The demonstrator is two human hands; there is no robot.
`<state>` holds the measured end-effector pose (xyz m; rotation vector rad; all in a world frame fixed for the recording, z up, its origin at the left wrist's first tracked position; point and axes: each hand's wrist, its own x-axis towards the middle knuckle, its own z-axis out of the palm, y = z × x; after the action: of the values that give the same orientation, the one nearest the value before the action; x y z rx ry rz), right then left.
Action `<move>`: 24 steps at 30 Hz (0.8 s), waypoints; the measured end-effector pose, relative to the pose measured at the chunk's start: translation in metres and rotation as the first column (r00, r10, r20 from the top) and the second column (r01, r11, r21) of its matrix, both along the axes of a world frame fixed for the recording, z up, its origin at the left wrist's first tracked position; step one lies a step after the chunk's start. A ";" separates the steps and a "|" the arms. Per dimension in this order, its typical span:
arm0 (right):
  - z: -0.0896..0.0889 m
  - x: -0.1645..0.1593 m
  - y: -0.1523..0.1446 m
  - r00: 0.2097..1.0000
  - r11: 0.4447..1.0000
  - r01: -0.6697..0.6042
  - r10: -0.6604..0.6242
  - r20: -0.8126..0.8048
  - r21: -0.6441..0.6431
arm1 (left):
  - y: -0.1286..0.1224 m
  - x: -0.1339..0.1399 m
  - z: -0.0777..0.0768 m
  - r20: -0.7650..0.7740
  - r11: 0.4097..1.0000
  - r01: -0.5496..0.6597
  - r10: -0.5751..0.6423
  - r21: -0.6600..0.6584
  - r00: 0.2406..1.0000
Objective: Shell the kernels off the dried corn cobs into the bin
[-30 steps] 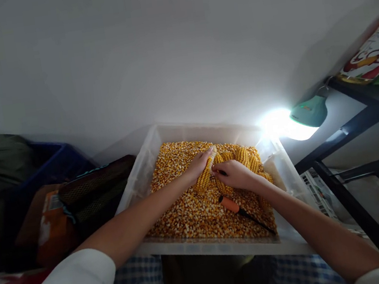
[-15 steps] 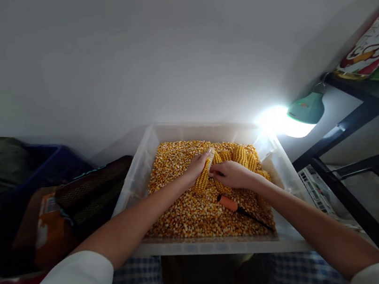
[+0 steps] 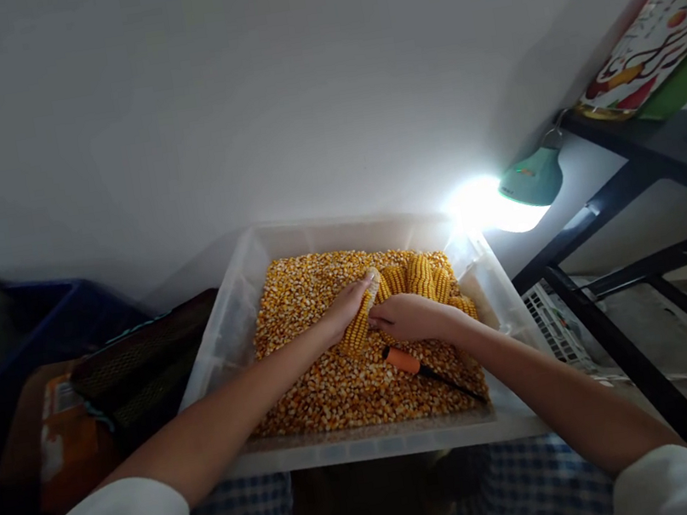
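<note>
My left hand (image 3: 348, 301) is closed around an ear of corn (image 3: 357, 335), which stands tilted with its pale, bare end up. Against the right side of that ear, my right hand (image 3: 399, 316) has its fingers curled in; whether they pinch a kernel is too small to see. Loose corn kernels (image 3: 327, 406) fill the clear plastic bin (image 3: 378, 446) beneath both hands. Behind my right hand lie several more ears of corn (image 3: 420, 273). A screwdriver with an orange handle (image 3: 402, 361) and a dark shaft rests on the kernels just in front of my right hand.
A lit green lamp (image 3: 532, 179) hangs from a black metal rack (image 3: 611, 321) on the right. On the rack's top sits a printed package (image 3: 654, 47). Left of the bin are a dark mesh bag (image 3: 149, 381), an orange box (image 3: 64, 437) and a blue crate (image 3: 77, 310).
The whole view has shifted, so the bin and lamp appear slightly further left. My right hand's fingers have curled in more against the ear. My left hand keeps its hold.
</note>
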<state>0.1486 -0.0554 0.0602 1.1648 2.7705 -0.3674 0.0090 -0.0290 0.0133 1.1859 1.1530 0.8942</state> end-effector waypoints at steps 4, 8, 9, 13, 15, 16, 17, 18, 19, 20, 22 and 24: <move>0.004 -0.003 -0.001 1.000 1.000 0.011 -0.011 0.008 -0.002 | -0.001 0.001 0.004 0.082 0.998 -0.019 0.023 -0.055 0.996; 0.008 0.000 0.004 0.998 0.998 0.057 -0.057 -0.042 -0.008 | 0.003 -0.001 0.005 0.128 0.984 -0.013 0.036 -0.176 0.991; 0.008 0.002 0.006 0.997 0.997 0.070 -0.070 -0.036 -0.016 | 0.004 -0.002 0.005 0.135 0.979 -0.009 0.038 -0.205 0.990; 0.006 0.009 0.010 0.998 0.993 0.049 -0.046 0.032 -0.104 | 0.008 -0.007 0.008 0.169 0.964 -0.038 0.084 -0.262 0.982; 0.002 0.009 0.009 0.997 0.984 0.017 -0.002 0.083 -0.176 | 0.011 -0.009 0.009 0.202 0.966 -0.079 0.131 -0.246 0.971; 0.000 0.008 0.008 0.993 0.978 0.001 0.022 0.112 -0.207 | 0.012 -0.010 0.010 0.220 0.967 -0.097 0.151 -0.235 0.964; -0.002 0.006 0.006 0.989 0.973 -0.012 0.046 0.144 -0.230 | 0.013 -0.011 0.010 0.237 0.968 -0.111 0.165 -0.227 0.957; -0.004 0.003 0.004 0.983 0.971 -0.022 0.065 0.173 -0.236 | 0.014 -0.011 0.011 0.249 0.967 -0.120 0.176 -0.225 0.952; -0.006 -0.001 0.002 0.977 0.973 -0.030 0.077 0.200 -0.229 | 0.015 -0.012 0.011 0.258 0.965 -0.129 0.188 -0.228 0.948; -0.009 -0.004 -0.001 0.972 0.978 -0.034 0.080 0.219 -0.204 | 0.016 -0.013 0.011 0.265 0.962 -0.139 0.200 -0.234 0.943; -0.012 -0.010 -0.005 0.971 0.989 -0.036 0.069 0.228 -0.143 | 0.017 -0.014 0.012 0.273 0.956 -0.155 0.224 -0.251 0.936; -0.014 -0.015 -0.008 0.974 0.992 -0.050 0.074 0.216 -0.116 | 0.017 -0.015 0.014 0.283 0.950 -0.172 0.245 -0.260 0.927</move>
<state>0.1339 -0.0636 0.0458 1.0231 2.5543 -0.3561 -0.0056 -0.0116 0.0272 0.7081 1.1011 1.0373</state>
